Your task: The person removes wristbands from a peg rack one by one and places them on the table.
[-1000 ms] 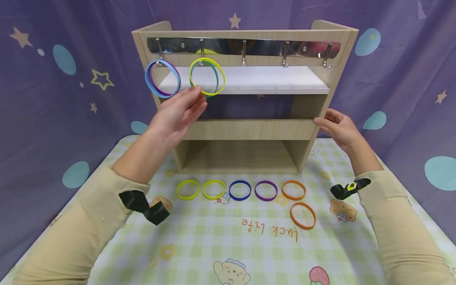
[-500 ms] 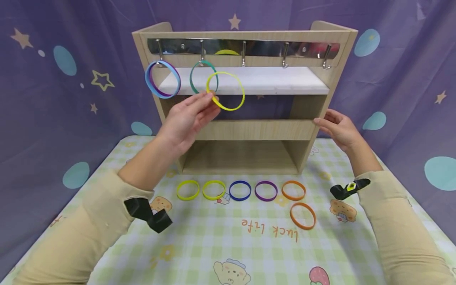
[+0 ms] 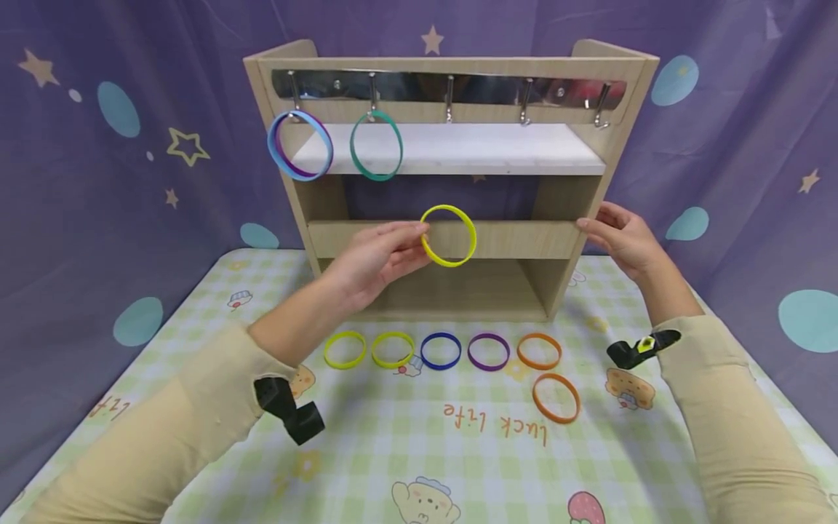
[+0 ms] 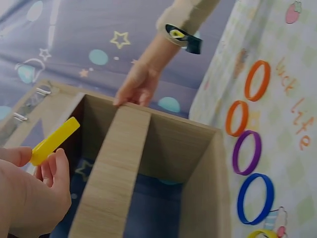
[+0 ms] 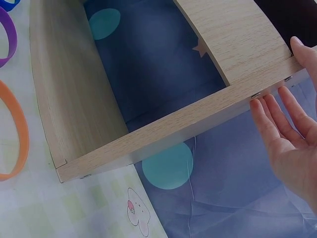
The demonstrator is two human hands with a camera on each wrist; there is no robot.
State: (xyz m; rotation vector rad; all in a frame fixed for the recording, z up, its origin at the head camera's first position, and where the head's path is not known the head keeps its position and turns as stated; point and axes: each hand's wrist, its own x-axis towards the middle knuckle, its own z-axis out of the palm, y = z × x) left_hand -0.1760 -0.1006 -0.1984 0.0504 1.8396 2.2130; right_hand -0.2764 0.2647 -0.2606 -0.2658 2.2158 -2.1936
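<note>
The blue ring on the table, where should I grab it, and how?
I'd pinch the near edge of the blue ring, coming from above on your side. It lies flat with an open middle, so its thin band can be pinched from inside and outside. A yellow ring and a purple ring sit close beside it, and the shelf stands behind.

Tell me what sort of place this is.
Looks like a small tabletop work area, possibly a staged one: a purple patterned curtain hangs behind and to both sides, and a checked cloth is spread under a wooden shelf unit.
</note>
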